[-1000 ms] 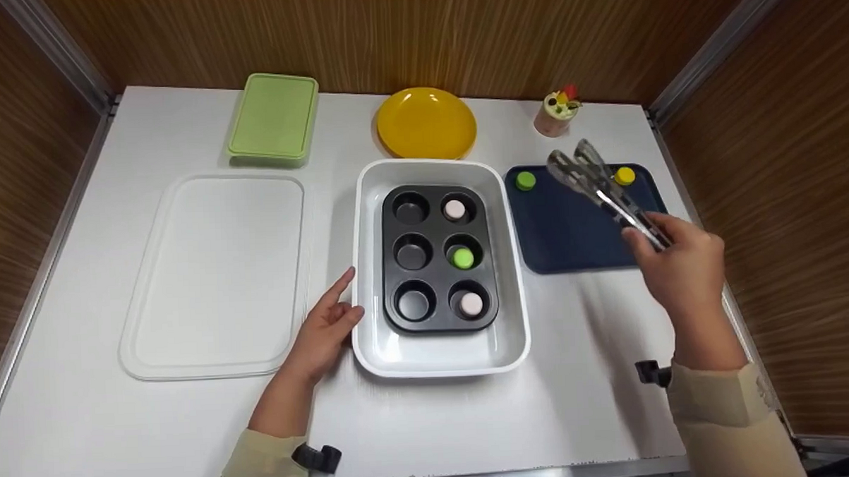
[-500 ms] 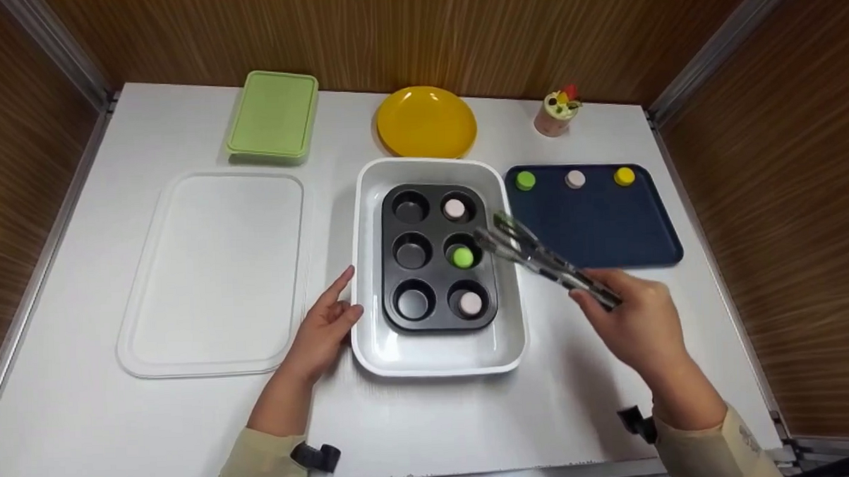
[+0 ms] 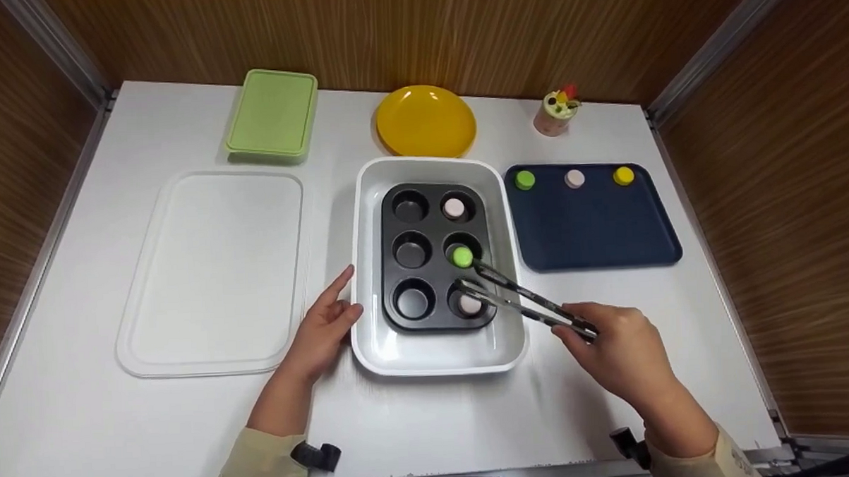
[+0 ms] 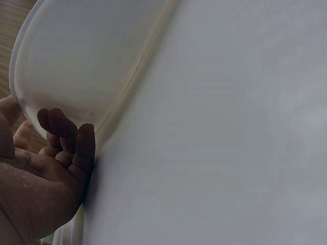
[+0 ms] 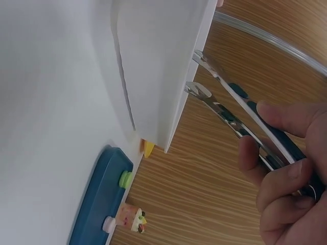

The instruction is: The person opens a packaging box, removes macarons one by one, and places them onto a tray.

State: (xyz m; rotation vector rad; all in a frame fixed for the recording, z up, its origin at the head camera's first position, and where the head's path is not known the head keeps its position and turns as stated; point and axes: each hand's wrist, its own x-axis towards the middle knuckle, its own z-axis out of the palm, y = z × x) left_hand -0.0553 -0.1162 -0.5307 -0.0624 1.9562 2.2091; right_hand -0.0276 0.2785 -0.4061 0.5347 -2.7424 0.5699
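My right hand point(image 3: 619, 348) grips metal tongs point(image 3: 526, 305) near their joined end, the arms spread apart. The tips hang over a dark muffin pan point(image 3: 438, 266), around the front right cup, with nothing between them. That cup holds a pale pink disc point(image 3: 470, 305). In the cup behind sits a green disc point(image 3: 462, 257), and another pale pink disc point(image 3: 454, 208) lies in the back right cup. The left cups hold nothing. The pan stands inside a white tub point(image 3: 439, 361). My left hand point(image 3: 322, 334) rests against the tub's left wall, its fingers loose in the left wrist view.
On the right lies a navy tray point(image 3: 593, 225) with a green disc point(image 3: 525, 180), a pink disc point(image 3: 575, 179) and a yellow disc point(image 3: 623, 176). Behind are a dessert cup point(image 3: 554, 117), a yellow plate point(image 3: 426, 122) and a green lidded box point(image 3: 273, 115). A white lid point(image 3: 214, 274) lies left.
My right hand has carried the tongs from above the navy tray leftward and toward me, over the muffin pan. The tongs have spread wider. The left hand stays put.
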